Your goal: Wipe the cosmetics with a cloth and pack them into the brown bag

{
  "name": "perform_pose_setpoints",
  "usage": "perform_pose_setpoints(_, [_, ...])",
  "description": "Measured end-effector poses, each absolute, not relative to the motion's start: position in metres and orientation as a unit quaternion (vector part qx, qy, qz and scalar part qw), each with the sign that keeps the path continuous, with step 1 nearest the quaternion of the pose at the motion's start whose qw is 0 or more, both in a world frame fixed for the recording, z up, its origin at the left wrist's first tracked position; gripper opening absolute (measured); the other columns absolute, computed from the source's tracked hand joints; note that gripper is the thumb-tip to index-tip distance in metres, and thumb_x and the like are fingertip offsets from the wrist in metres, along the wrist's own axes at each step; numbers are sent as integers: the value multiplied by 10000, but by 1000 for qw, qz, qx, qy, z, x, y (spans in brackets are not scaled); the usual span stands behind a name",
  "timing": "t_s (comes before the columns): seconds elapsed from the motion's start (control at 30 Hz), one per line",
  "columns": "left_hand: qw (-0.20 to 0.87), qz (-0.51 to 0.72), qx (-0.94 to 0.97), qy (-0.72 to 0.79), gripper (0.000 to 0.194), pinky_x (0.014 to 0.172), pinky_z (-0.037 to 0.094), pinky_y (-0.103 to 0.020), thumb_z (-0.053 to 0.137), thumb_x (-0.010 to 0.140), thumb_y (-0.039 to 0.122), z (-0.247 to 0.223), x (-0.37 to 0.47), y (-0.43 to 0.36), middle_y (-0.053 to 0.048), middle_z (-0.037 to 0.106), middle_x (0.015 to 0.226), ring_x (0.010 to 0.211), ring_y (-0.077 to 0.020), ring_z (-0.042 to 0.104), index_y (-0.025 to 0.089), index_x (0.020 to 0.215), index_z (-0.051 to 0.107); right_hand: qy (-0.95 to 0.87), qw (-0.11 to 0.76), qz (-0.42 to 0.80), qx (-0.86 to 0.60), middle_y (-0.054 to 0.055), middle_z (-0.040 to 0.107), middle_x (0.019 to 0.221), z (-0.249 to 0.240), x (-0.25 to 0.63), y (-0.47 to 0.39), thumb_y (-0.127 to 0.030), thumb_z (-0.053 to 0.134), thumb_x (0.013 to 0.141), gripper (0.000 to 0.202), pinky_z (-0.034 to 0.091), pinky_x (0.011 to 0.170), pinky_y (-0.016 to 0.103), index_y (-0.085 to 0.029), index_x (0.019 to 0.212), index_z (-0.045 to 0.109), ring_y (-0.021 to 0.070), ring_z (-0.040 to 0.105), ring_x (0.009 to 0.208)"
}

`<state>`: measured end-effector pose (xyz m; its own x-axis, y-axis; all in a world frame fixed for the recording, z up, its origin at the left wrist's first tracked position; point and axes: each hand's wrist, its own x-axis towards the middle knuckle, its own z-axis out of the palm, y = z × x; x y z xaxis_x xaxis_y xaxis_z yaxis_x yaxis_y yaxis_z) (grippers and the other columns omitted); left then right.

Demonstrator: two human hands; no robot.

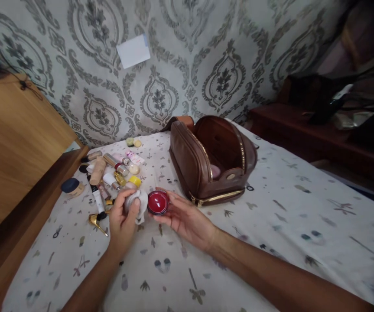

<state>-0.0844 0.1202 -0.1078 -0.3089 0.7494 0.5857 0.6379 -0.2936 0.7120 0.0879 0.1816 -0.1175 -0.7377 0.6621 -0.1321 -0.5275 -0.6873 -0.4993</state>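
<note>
My left hand (125, 216) is closed on a crumpled white cloth (141, 203), with the thumb pressed over it. Just to its right, my right hand (187, 219) holds a small round container (157, 202) with a glossy red face turned up, fingers around its edge. Cloth and container are very close together; whether they touch I cannot tell. Behind my right hand stands a brown leather bag (193, 164), unzipped, with a pinkish item (215, 170) inside. Left of my hands lie several cosmetics, among them a beige tube (98, 170) and a yellow-lidded jar (135, 181).
A patterned white sheet (160, 277) covers the surface. A dark-topped jar (71, 186) sits at the left, near a wooden board (17, 156). A gold pump top (96, 222) lies close to my left hand. Dark red furniture (281, 130) stands at the right, beside the patterned wall.
</note>
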Motion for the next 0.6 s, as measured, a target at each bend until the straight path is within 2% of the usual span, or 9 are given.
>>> perform_pose_setpoints(0.13, [-26, 484, 710, 512, 209, 910, 459, -247, 549, 910, 139, -101, -74, 114, -22, 631, 1034, 996, -146, 601, 227, 1090, 607, -209, 353, 901, -141, 26, 732, 1078, -117, 89, 182, -335, 855, 704, 476, 559, 840, 308, -206, 1117, 659, 144, 700, 870])
perform_pose_setpoints(0.27, [-25, 490, 710, 506, 220, 904, 472, -228, 559, 901, 146, -95, -68, 116, -14, 643, 1040, 1001, -145, 611, 247, 1083, 629, -231, 351, 899, -125, 31, 733, 941, -112, 91, 185, -359, 871, 681, 466, 563, 729, 264, -153, 1054, 683, 121, 686, 763])
perform_pose_setpoints(0.37, [48, 545, 615, 568, 144, 956, 460, -251, 616, 882, 264, -87, -68, 122, -12, 669, 1073, 1052, -173, 610, 258, 1015, 672, -248, 361, 893, -105, 34, 713, 915, -108, 93, 186, -326, 902, 632, 500, 556, 691, 248, -130, 1041, 689, 117, 675, 746])
perform_pose_setpoints(0.43, [139, 576, 524, 611, 190, 944, 475, -259, 697, 819, 358, -82, -69, 127, -15, 694, 1050, 1042, -196, 623, 249, 975, 699, -248, 374, 887, -106, 29, 699, 946, -106, 94, 186, -291, 921, 589, 529, 551, 681, 248, -144, 1041, 688, 121, 673, 753])
perform_pose_setpoints(0.53, [292, 628, 368, 621, 378, 798, 547, -267, 801, 685, 446, -79, -68, 139, -13, 728, 1019, 967, -219, 664, 261, 1001, 707, -255, 406, 871, -110, 17, 675, 987, -102, 96, 185, -268, 936, 542, 546, 543, 691, 257, -174, 1018, 686, 128, 665, 776])
perform_pose_setpoints(0.6, [339, 661, 299, 600, 441, 722, 576, -284, 803, 656, 490, -82, -67, 149, -9, 739, 1045, 942, -228, 687, 287, 1033, 695, -282, 426, 852, -108, 1, 654, 996, -94, 101, 186, -254, 942, 516, 578, 531, 718, 249, -195, 1030, 683, 117, 652, 788])
